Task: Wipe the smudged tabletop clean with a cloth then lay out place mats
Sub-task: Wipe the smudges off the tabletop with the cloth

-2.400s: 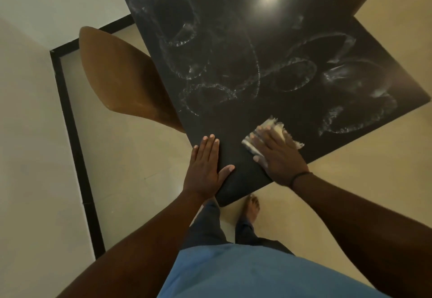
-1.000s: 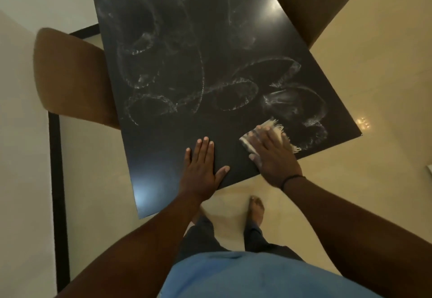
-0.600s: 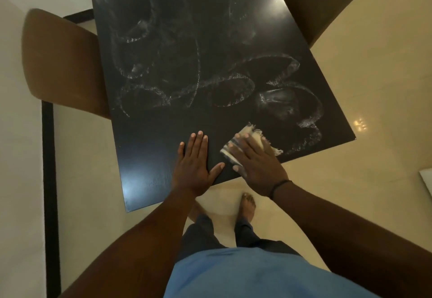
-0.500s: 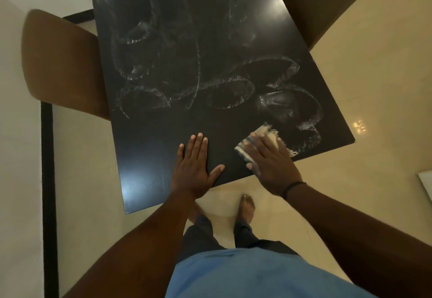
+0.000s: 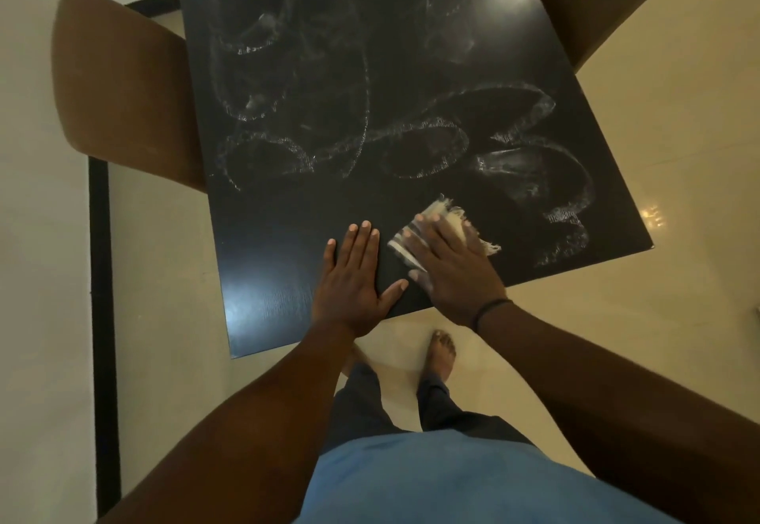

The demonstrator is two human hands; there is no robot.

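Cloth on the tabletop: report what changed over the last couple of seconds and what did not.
The right hand slid the cloth back and forth along the near edge, ending close to the left hand. The left hand stayed flat on the tabletop; the smudges farther back remain unwiped.

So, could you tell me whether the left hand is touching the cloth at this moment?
Apart. The head view shows the left hand flat on the tabletop, with a dark strip of bare surface between it and the cloth under the right hand.

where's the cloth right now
The cloth lies under the right hand near the table's near edge, just right of the flat left hand.
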